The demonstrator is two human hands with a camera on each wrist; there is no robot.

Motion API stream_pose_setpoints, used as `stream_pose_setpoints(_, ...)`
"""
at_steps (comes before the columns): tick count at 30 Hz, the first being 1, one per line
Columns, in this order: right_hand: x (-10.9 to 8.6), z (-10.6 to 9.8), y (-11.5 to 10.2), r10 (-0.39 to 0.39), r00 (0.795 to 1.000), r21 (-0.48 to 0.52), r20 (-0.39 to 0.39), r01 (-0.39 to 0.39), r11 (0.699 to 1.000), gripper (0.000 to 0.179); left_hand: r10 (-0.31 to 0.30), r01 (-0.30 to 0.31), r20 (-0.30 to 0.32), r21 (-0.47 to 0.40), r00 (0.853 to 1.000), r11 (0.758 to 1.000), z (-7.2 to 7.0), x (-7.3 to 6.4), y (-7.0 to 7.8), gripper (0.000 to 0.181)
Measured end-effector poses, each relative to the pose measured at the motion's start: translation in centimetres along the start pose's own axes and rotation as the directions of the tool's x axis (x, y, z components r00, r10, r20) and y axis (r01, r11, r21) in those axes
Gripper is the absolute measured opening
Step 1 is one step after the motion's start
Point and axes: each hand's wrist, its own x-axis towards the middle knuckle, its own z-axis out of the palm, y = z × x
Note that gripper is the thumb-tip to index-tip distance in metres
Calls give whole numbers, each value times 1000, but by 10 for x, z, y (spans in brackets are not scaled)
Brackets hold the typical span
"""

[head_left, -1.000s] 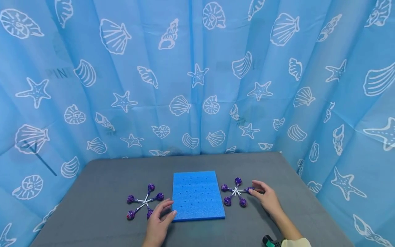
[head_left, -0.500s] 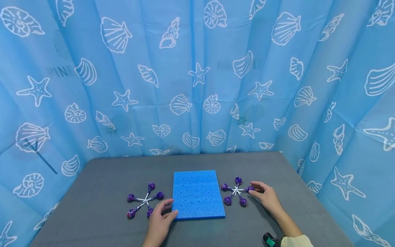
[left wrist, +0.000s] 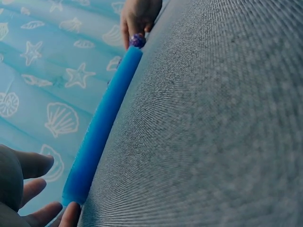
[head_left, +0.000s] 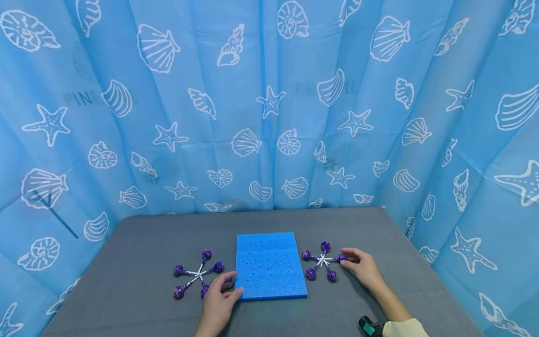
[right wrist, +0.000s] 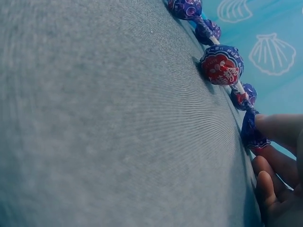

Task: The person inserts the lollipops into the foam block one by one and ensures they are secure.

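In the head view a blue foam block with rows of small holes lies flat on the grey table. My left hand is at its near left corner, fingers loose and spread, with the fingertips by the block's end. Purple-wrapped lollipops lie in two star-shaped groups, white sticks meeting in the middle. Beside the block's right edge, my right hand pinches the head of one lollipop between thumb and fingers; its stick still points into the right group. Part of the left group's nearest lollipop is hidden by my left hand.
Left of the block is one lollipop group; right of it is the other. A black device with a green patch sits by the right sleeve. A blue shell-print curtain hangs behind the table.
My left hand has shifted very slightly to the right, against the foam block's corner. The right hand has barely moved at the lollipop head. The lollipops and block look unmoved.
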Motion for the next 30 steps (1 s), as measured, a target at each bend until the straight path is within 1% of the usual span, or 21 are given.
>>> stream_pose_setpoints(10,3,0,3,1,1000,-66,6,0,998,27,-48,47,8,65,999,997,1,1,3,41)
stream_pose_setpoints(19,3,-2,2,-11,1000,-71,18,12,997,26,-83,78,40,98,996,992,0,3,3,41)
stream_pose_setpoints(22,3,-3,2,-17,1000,-74,20,18,997,26,-76,72,39,106,996,992,0,3,2,41)
stream_pose_setpoints(30,4,-5,3,-9,1000,-68,17,10,998,25,-30,25,37,112,999,993,-1,2,2,41)
